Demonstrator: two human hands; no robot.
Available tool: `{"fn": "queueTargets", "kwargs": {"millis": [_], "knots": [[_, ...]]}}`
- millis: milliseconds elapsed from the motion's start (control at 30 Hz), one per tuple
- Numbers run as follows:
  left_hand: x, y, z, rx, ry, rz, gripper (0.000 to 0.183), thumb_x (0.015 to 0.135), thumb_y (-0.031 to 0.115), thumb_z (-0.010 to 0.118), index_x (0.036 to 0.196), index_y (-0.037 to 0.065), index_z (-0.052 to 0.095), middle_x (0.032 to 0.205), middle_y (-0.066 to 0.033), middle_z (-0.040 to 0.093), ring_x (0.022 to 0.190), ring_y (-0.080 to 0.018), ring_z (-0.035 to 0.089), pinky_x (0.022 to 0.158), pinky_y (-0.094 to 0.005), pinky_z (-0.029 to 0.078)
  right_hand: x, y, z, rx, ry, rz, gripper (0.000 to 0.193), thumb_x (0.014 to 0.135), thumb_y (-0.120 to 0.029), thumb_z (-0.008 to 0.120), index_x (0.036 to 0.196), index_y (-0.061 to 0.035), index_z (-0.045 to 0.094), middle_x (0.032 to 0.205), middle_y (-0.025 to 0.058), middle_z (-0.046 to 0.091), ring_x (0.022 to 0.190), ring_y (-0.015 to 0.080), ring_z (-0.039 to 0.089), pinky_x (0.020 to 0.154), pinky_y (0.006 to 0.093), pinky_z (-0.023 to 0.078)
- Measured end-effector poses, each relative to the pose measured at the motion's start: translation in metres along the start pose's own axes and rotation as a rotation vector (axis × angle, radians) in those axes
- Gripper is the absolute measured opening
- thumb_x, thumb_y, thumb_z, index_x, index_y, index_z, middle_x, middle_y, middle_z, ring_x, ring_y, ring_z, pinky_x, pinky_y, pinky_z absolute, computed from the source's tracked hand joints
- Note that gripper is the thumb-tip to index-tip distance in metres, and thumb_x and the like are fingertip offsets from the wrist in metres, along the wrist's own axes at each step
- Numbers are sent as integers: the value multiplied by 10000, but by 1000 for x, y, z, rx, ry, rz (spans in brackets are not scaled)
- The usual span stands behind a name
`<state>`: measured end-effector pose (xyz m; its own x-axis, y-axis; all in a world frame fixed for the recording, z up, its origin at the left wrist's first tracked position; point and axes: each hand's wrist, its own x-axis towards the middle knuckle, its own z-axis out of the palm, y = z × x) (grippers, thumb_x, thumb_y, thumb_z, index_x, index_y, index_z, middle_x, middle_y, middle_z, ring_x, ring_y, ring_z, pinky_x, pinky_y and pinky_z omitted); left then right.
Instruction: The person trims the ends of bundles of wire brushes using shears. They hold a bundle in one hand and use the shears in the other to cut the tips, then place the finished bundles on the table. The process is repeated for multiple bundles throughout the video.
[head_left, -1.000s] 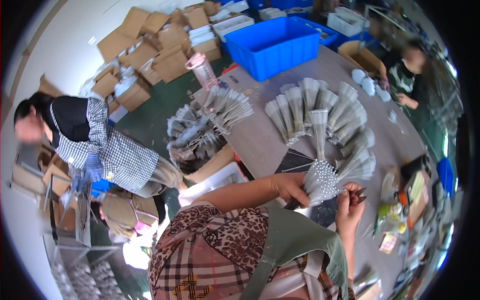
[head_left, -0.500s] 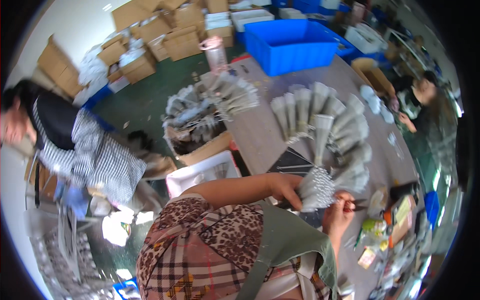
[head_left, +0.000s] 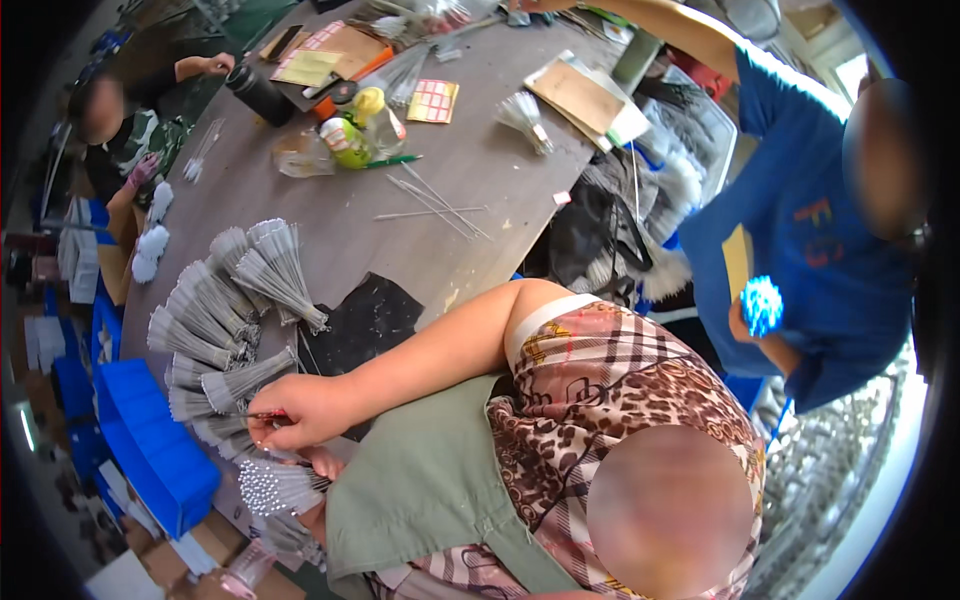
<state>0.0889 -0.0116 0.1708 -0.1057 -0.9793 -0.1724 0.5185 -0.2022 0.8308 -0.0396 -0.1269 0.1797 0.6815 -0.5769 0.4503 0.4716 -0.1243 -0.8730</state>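
Observation:
My left hand [head_left: 322, 462], partly hidden under my right, is closed around a bundle of thin pale stems [head_left: 272, 487]. Its many small white, bead-like tips face outward. Just above it, my right hand [head_left: 305, 408] grips a small red-handled tool [head_left: 268, 413] with a thin dark tip, pointing toward the bundles on the table. The tool's exact kind is too small to tell. More tied bundles of the same stems [head_left: 205, 310] lie fanned in a curved row beside my hands. A black sheet [head_left: 362, 318] lies on the table next to my right forearm.
Loose thin sticks [head_left: 430, 208], bottles [head_left: 345, 142], a black flask [head_left: 258, 95] and a cardboard piece [head_left: 575, 95] lie on the table [head_left: 340, 225]. A blue bin [head_left: 150, 440] stands at the left. One person in blue [head_left: 800, 230] holds a blue tuft; another sits across the table.
The view has turned a lot, so the table and blue bin appear in other places. My left hand still holds the stem bundle and my right hand the red-handled tool.

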Motion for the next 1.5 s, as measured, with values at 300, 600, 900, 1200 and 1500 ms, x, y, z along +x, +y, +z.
{"fn": "queueTargets", "kwargs": {"millis": [300,600,900,1200,1500], "knots": [[29,5,22,51,-130,-56,308,777,136,638,1014,38,467,780,-67,500,688,-168,494,596,-298,419,-17,-24,-42,50,207,-26,119,796,-133,638,847,-30,606,798,58,587,730,133,552,666,271,442],[37,11,23,52,-160,-83,406,754,141,662,1078,38,439,825,-80,492,725,-173,489,619,-300,419,-21,-20,-52,135,254,85,120,802,-122,655,858,-27,609,793,33,603,741,94,549,670,251,446],[44,12,27,66,-182,-88,505,731,145,686,1141,39,412,869,-92,483,761,-179,483,642,-301,420,-21,-19,-58,66,371,152,126,741,-128,684,806,-41,620,702,21,613,649,80,548,599,250,452],[42,14,23,148,-104,-92,578,701,155,728,1169,51,404,922,-102,483,800,-192,491,692,-319,432,-17,-26,-67,-171,320,100,103,762,-72,649,840,-21,604,700,64,591,638,125,556,590,274,440],[45,16,28,153,-64,-80,402,720,113,700,1036,-4,480,915,-108,505,796,-187,511,702,-312,437,-12,-21,-71,-361,257,-34,120,761,-54,611,870,-18,575,763,129,578,713,300,568,626,351,447]]}}
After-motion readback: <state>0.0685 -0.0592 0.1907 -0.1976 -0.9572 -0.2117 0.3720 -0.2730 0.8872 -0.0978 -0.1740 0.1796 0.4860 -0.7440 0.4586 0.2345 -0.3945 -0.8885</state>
